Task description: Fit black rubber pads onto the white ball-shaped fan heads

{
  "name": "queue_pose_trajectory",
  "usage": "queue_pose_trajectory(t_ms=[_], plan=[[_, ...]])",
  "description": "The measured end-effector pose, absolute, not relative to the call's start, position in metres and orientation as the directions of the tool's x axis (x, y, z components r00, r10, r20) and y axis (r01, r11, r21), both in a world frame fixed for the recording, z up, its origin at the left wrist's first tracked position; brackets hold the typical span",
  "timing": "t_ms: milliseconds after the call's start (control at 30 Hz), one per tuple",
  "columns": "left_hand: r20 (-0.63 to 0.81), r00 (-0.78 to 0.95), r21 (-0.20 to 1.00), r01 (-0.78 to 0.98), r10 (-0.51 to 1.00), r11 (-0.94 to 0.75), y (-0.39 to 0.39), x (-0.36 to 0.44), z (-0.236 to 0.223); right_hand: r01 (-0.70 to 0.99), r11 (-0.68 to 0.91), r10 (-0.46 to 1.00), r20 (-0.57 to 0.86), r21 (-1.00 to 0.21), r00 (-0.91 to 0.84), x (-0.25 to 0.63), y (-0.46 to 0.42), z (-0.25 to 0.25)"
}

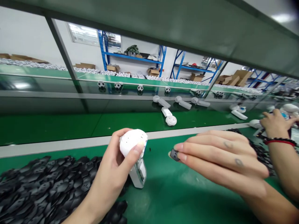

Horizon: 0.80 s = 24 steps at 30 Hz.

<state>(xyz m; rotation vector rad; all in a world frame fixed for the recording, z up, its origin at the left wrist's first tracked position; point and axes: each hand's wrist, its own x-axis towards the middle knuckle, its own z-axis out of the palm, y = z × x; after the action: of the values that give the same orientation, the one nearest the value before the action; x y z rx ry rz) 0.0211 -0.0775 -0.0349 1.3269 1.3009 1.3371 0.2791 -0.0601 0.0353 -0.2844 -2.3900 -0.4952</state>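
Observation:
My left hand (pixel 112 174) is closed round a white handheld device (pixel 135 152) with a round head and a short handle, held upright over the green table. My right hand (pixel 217 155) reaches in from the right, fingers stretched and pinched at the tips on a small dark part (pixel 174 154), a short way right of the device. A heap of black plastic pieces (pixel 46 186) lies at my lower left, under my left forearm.
A green conveyor belt (pixel 70 124) runs behind a pale strip and carries several white devices (pixel 168 115). Another person's hand with a beaded bracelet (pixel 275 124) works at the far right. Small black-and-white balls (pixel 118 85) sit on a raised shelf; blue racks with cartons stand behind.

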Motion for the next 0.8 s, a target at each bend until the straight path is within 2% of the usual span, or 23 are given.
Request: queue_pose_trajectory(t_ms=[67, 167, 300, 433, 567, 667, 800], plan=[[0.141, -0.098, 0.983, 0.135, 0.985, -0.127, -0.077, 0.023, -0.033, 0.299, 0.928, 0.067, 0.686, 0.224, -0.724, 0.276, -0.054, 0.033], [0.094, -0.186, 0.993, 0.087, 0.978, -0.079, -0.082, 0.03, -0.027, 0.256, 0.96, 0.075, 0.776, 0.114, -0.626, 0.269, -0.042, 0.029], [0.079, -0.241, 0.994, 0.091, 0.967, -0.058, -0.089, 0.038, -0.018, 0.152, 0.958, 0.286, 0.786, -0.243, -0.548, 0.26, -0.035, 0.025], [0.15, -0.218, 0.98, 0.161, 0.964, -0.116, -0.092, 0.037, -0.018, 0.006, 0.843, 0.467, 0.727, -0.538, -0.503, 0.251, -0.036, 0.02], [0.205, -0.17, 0.962, 0.218, 0.964, -0.166, -0.094, 0.036, -0.021, -0.061, 0.595, 0.665, 0.533, -0.802, -0.523, 0.245, -0.04, 0.017], [0.211, -0.142, 0.952, 0.255, 0.967, -0.17, -0.094, 0.034, -0.022, -0.048, 0.421, 0.753, 0.379, -0.906, -0.538, 0.242, -0.042, 0.015], [0.261, -0.055, 0.93, 0.281, 0.964, -0.236, -0.091, 0.028, -0.025, -0.02, 0.371, 0.776, 0.322, -0.928, -0.543, 0.242, -0.043, 0.013]])
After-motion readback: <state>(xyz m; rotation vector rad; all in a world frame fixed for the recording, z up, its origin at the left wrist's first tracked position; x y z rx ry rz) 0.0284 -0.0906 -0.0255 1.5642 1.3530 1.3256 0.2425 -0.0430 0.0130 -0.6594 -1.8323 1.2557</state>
